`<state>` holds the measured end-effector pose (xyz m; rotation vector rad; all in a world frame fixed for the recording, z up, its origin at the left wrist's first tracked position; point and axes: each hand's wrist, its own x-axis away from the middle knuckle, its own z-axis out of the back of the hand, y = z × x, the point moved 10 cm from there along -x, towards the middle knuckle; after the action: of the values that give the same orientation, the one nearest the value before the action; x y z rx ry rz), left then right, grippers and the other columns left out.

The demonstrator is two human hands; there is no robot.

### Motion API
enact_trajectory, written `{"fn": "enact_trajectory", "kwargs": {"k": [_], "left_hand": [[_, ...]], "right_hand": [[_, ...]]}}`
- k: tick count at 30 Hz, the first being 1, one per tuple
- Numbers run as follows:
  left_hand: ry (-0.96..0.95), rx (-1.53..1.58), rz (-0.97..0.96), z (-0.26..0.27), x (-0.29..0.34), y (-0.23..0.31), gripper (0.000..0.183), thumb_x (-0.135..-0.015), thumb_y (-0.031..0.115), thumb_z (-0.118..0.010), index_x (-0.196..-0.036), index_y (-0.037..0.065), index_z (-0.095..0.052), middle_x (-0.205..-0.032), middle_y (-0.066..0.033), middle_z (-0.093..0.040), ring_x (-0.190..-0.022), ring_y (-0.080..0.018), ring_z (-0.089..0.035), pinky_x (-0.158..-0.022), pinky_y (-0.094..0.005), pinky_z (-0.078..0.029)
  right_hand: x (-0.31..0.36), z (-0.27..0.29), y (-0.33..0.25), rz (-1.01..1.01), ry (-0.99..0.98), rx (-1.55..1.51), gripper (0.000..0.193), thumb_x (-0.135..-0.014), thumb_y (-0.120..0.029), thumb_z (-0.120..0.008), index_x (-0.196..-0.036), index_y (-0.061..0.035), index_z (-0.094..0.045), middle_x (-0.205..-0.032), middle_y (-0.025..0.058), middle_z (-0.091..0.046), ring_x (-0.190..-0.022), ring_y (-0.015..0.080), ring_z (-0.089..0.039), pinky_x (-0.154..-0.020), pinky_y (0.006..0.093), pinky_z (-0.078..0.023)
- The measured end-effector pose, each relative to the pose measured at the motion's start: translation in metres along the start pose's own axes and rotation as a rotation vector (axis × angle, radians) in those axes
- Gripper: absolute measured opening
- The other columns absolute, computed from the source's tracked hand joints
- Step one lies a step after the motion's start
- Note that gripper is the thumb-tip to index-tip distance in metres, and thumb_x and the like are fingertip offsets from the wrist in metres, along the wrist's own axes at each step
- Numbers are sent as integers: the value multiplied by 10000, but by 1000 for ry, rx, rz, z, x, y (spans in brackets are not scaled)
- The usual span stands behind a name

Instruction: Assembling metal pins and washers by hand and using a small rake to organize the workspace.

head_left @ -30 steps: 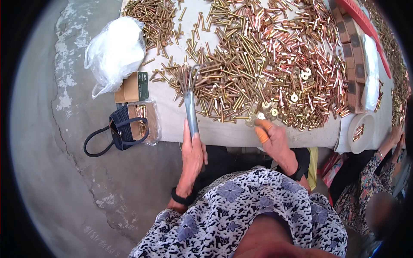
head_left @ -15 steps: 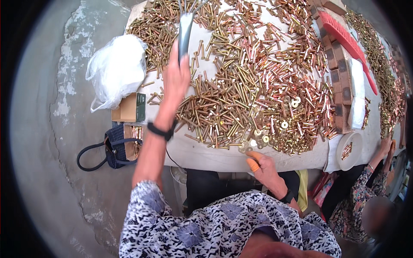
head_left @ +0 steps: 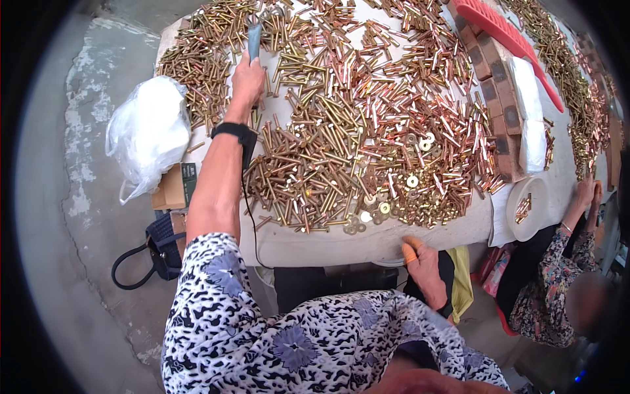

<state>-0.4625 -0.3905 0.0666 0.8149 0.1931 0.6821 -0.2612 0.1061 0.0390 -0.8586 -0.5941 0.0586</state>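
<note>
My left hand (head_left: 248, 84) reaches to the far left of the table and grips the grey-blue handle of a small hand rake (head_left: 254, 41). Its metal tines lie among the heaped brass-coloured bolts (head_left: 315, 141). At the table's front edge is my right hand (head_left: 426, 268), with orange covers on its fingertips. Those fingers are curled together, and whatever may be between them is hidden. Just beyond it are flat washers (head_left: 412, 181) and a patch of small nuts (head_left: 443, 209) at the near side of the bolts.
Brown blocks (head_left: 506, 125) line the right side, with a red brush (head_left: 499, 26) and white packet (head_left: 527, 98) on them. A bowl of bolts (head_left: 525, 217) stands near another person's hands (head_left: 584, 196). At left are a plastic bag (head_left: 154, 131), open box (head_left: 172, 187) and dark handbag (head_left: 161, 246).
My left hand has carried the rake farther out and leftward into the bolts. My right hand has drawn back from the washers to the table edge. The whole view has shifted slightly.
</note>
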Motion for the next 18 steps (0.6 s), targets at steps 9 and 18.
{"fn": "enact_trajectory", "kwargs": {"k": [9,18], "left_hand": [[-99,114,163,16,174,-25,486,-944,182,-431,-1414,97,-342,-619,-93,-523,-469,-150,-489,-448,-325,-410],[-232,280,289,39,289,-23,487,-992,206,-349,-1458,121,-240,-537,14,-398,-377,-75,-397,-324,-233,-362]], "right_hand": [[-32,3,-86,388,46,-5,202,-863,-123,-579,-985,28,-635,-844,233,-645,-756,364,-642,-653,381,-500],[-24,-29,-104,412,-54,-55,223,-863,-146,-592,-1003,23,-626,-837,229,-644,-752,367,-639,-658,382,-505]]}}
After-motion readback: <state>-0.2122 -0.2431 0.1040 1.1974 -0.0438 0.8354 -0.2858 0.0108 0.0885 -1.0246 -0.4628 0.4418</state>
